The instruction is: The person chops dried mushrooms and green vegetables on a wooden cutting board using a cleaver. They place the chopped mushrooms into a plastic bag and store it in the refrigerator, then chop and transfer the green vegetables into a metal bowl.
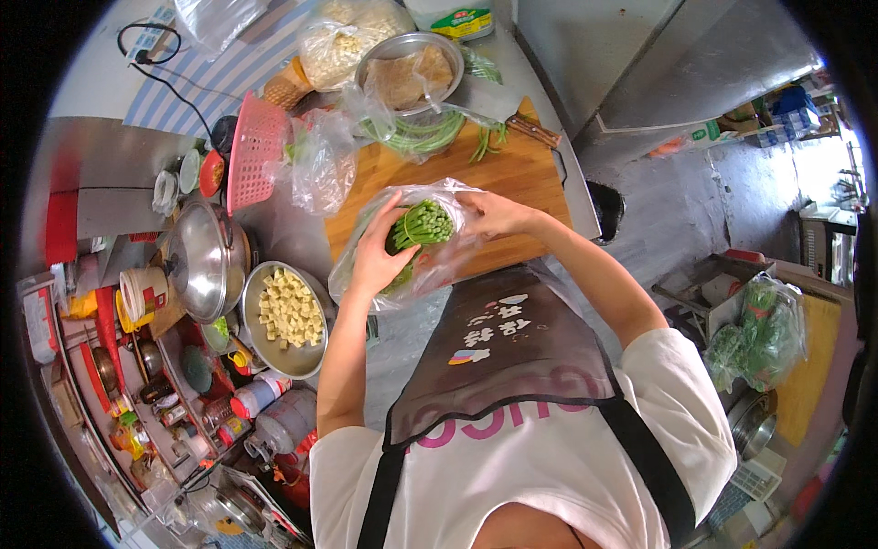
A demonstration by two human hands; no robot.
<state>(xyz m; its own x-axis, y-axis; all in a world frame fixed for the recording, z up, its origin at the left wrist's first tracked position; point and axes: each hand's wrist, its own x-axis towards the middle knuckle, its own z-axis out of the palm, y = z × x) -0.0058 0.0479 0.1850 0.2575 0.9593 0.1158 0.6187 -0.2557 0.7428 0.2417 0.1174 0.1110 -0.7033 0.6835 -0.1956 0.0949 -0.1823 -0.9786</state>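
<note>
My left hand (376, 248) is wrapped around a bundle of thin green vegetable stems (424, 224) tied with a band. The stem ends point up and to the right. A clear plastic bag (449, 199) surrounds the bundle, its mouth spread open. My right hand (499, 215) grips the bag's right side, its fingertips partly hidden by the film. Both hands are over the near edge of a wooden cutting board (528, 178). Farther back on the board lie bagged long green beans (425, 137), a few loose green bean pieces (485, 141) and a knife with a wooden handle (535, 130).
A steel bowl (411, 42) behind the board holds a brown slab. To the left stand a pink plastic basket (250, 154), a crumpled plastic bag (322, 165), a lidded wok (206, 261) and a bowl of pale cubes (250, 329). A refrigerator (658, 62) borders the right.
</note>
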